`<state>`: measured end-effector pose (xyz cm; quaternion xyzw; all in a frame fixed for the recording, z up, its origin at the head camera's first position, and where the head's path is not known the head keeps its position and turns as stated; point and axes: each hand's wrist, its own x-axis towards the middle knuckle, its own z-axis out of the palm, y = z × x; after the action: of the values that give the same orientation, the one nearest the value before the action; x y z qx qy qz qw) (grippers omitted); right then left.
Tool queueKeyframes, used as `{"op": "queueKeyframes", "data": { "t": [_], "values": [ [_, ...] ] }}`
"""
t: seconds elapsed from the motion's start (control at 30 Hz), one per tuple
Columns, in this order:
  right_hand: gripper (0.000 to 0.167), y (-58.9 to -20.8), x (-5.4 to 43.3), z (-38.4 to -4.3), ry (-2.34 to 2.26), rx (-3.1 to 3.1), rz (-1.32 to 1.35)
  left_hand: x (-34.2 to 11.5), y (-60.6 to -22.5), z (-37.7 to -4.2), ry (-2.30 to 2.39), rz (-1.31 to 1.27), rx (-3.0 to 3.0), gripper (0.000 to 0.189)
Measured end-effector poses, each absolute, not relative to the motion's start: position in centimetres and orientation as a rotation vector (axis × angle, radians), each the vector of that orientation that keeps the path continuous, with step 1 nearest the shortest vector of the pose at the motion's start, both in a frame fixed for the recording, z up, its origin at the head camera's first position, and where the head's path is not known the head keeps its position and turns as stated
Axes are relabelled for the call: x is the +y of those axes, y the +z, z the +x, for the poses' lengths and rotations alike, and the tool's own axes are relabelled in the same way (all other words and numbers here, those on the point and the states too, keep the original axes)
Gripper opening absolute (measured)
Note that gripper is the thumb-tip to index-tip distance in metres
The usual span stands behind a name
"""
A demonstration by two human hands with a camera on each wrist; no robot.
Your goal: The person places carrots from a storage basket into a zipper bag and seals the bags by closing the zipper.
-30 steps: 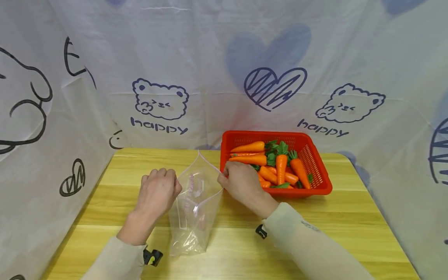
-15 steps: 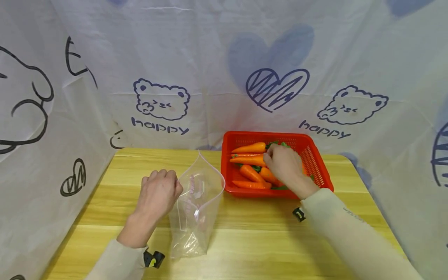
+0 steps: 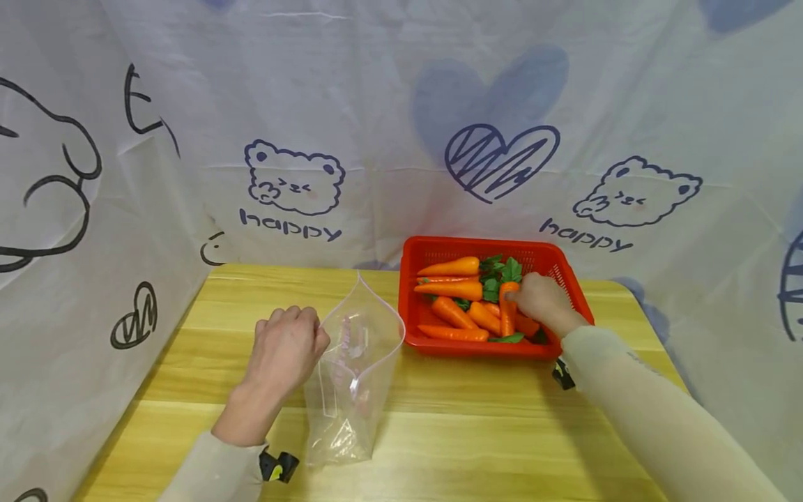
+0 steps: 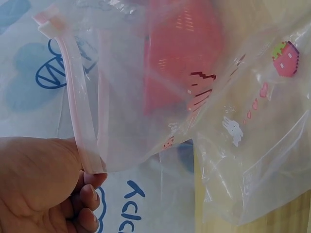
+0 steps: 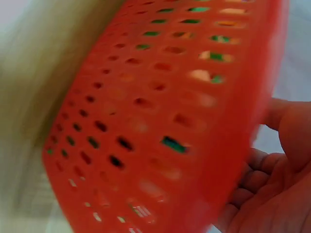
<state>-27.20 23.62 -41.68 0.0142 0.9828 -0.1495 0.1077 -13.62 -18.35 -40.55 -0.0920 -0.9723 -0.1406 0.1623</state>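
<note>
My left hand [image 3: 285, 348] pinches the left edge of a clear zip bag [image 3: 354, 411], which stands upright with its mouth apart. In the left wrist view, thumb and fingers hold the end of the zip strip [image 4: 80, 111], its slider [image 4: 51, 23] at the far end. My right hand [image 3: 547, 301] is over the right side of a red basket [image 3: 477, 350] of orange carrots, beside an upright carrot [image 3: 507, 317] and above another carrot [image 3: 527, 325]. The basket's rim hides its fingertips in the right wrist view, so whether it grips a carrot cannot be told.
Several carrots with green leaves [image 3: 511, 269] lie in the basket, at the back right of the wooden table [image 3: 452, 432]. A printed cloth [image 3: 389, 104] hangs behind the table and along both sides. The bag stands left of the basket.
My right hand has left the bag's right edge and moved right into the basket, ending at its right side. The left hand keeps holding the bag, which has stayed in place with its mouth apart.
</note>
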Motion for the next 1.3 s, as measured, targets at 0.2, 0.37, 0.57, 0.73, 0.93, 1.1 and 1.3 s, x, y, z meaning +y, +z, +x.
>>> {"op": "queueKeyframes", "data": {
  "t": [0.2, 0.37, 0.57, 0.73, 0.93, 1.1, 1.3],
  "values": [
    [0.057, -42.8, 24.1, -27.2, -0.435, 2.794, 0.060, -18.4, -40.7, -13.6, -0.413, -0.240, -2.806, 0.017],
    [0.050, -43.8, 24.5, -27.3, -0.478, 2.787, 0.077, -18.4, -40.7, -13.6, -0.418, -0.225, -2.815, 0.016],
    [0.046, -44.2, 24.4, -27.3, -0.563, 2.780, 0.118, -18.4, -40.7, -13.6, -0.430, -0.217, -2.829, 0.016],
    [0.038, -44.2, 24.4, -27.3, -0.668, 2.760, 0.163, -18.4, -40.7, -13.6, -0.448, -0.203, -2.843, 0.015],
    [0.042, -43.9, 24.1, -26.9, -0.702, 2.915, 0.012, -18.4, -40.6, -13.7, -0.471, -0.188, -2.868, 0.014],
    [0.046, -44.0, 23.5, -26.3, -0.406, 3.031, -0.348, -18.4, -40.7, -13.7, -0.478, -0.184, -2.873, 0.014],
    [0.040, -44.6, 23.1, -25.6, -0.094, 3.014, -0.546, -18.4, -40.8, -13.6, -0.482, -0.188, -2.873, 0.013]
  ]
}}
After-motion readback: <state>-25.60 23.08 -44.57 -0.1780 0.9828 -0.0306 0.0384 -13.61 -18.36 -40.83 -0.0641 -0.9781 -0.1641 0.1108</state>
